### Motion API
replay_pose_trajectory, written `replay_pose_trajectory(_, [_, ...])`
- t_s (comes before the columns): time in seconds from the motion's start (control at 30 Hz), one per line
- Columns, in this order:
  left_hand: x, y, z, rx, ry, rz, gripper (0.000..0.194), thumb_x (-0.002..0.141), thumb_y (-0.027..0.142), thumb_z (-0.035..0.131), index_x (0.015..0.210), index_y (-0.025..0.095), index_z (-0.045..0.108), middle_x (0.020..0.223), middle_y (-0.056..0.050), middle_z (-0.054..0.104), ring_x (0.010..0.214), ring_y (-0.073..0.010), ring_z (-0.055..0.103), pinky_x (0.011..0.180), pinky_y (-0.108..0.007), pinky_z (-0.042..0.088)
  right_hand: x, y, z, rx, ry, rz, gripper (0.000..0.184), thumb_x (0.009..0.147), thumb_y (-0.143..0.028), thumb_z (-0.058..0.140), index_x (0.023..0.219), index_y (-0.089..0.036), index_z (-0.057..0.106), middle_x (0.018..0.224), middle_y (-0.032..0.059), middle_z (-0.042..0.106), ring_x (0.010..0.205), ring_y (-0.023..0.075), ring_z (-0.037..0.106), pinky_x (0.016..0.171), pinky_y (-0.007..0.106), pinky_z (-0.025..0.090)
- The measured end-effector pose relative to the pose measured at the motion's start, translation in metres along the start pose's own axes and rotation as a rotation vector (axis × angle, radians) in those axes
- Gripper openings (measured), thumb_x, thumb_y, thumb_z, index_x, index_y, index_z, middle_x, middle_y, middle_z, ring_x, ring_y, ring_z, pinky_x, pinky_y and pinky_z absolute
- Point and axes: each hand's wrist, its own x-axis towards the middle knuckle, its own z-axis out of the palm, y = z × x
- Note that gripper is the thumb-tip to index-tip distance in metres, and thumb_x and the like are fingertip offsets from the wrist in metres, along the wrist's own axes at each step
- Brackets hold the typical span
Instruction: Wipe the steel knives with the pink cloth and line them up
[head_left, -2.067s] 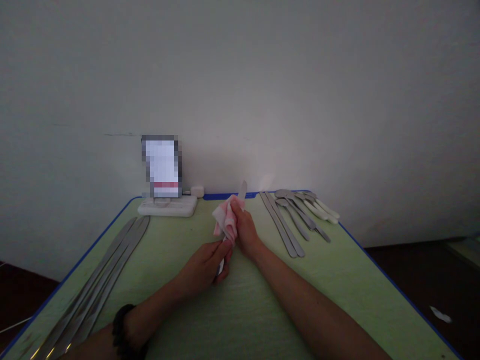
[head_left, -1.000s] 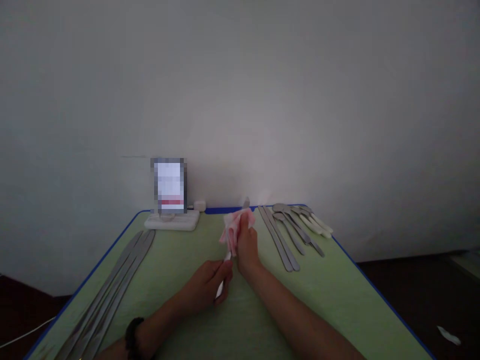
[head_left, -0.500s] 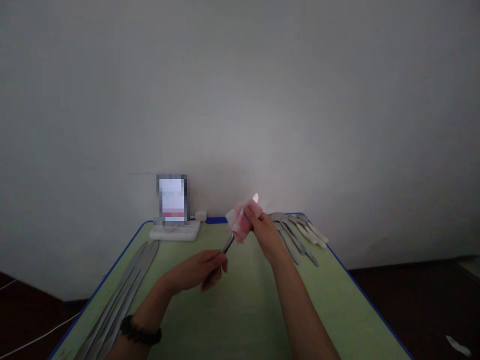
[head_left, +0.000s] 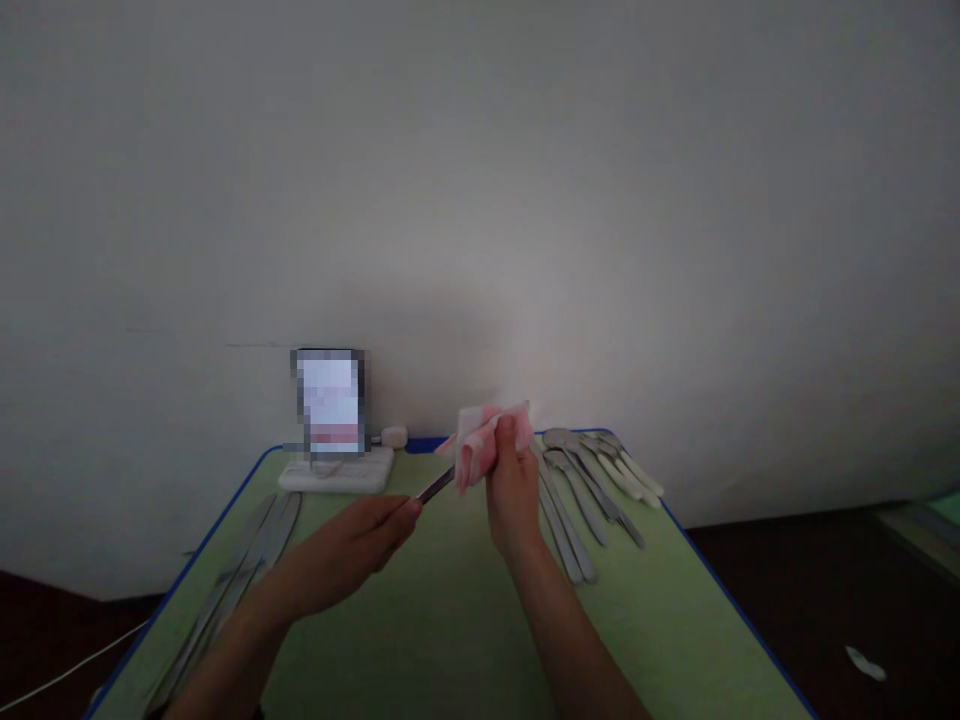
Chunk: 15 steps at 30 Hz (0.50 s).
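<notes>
My left hand (head_left: 367, 545) is closed round the handle of a table knife (head_left: 436, 486), which points up and to the right over the table. Pink and white cloth (head_left: 480, 445) wraps the knife's blade, so most of the blade is hidden. My right hand (head_left: 514, 480) grips this cloth from the right, thumb on top, pressing it round the blade. Both hands are held above the green tabletop (head_left: 420, 640).
Several knives (head_left: 225, 590) lie along the table's left side, partly behind my left arm. Spoons and forks (head_left: 574, 490), some with white handles (head_left: 637, 480), lie at the right. A blurred-out screen (head_left: 330, 400) stands on a white base (head_left: 337, 470) against the wall (head_left: 480, 200).
My right hand and the cloth have slid over the blade, hiding the tip that showed before. My left hand has shifted left and slightly up. The view has turned a little.
</notes>
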Motion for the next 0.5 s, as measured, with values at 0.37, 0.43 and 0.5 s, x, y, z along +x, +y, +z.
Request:
replay_pose_trajectory(0.37, [-0.017, 0.011, -0.018, 0.155, 0.127, 0.029, 0.029, 0.085, 0.036, 0.032, 0.064, 0.021, 0.045, 0.061, 0.001, 0.048, 0.057, -0.0139, 0.045, 0.051, -0.023, 0.033, -0.029, -0.001, 0.027, -0.031, -0.360, 0.020, 0.047, 0.076, -0.059, 0.049, 0.054, -0.018, 0.049, 0.046, -0.0031, 0.041, 0.044, 0.0079, 0.035, 0.040, 0.020, 0.025])
replay_pose_trajectory(0.43, [-0.020, 0.015, -0.019, 0.212, 0.173, 0.053, 0.034, 0.088, 0.036, 0.028, 0.065, 0.020, 0.047, 0.064, 0.000, 0.053, 0.062, -0.0150, 0.049, 0.057, -0.024, 0.036, -0.025, -0.007, 0.021, -0.014, -0.415, 0.085, 0.048, 0.075, -0.062, 0.049, 0.056, -0.017, 0.050, 0.043, -0.0040, 0.040, 0.039, 0.0072, 0.034, 0.037, 0.019, 0.024])
replay_pose_trajectory(0.5, [-0.021, 0.018, -0.018, 0.234, 0.211, 0.058, 0.041, 0.091, 0.039, 0.022, 0.071, 0.020, 0.052, 0.069, -0.002, 0.058, 0.067, -0.0163, 0.053, 0.063, -0.025, 0.039, -0.022, -0.014, 0.014, 0.025, -0.440, 0.150, 0.050, 0.074, -0.064, 0.047, 0.058, -0.017, 0.051, 0.043, -0.0035, 0.043, 0.037, 0.0074, 0.036, 0.035, 0.019, 0.027])
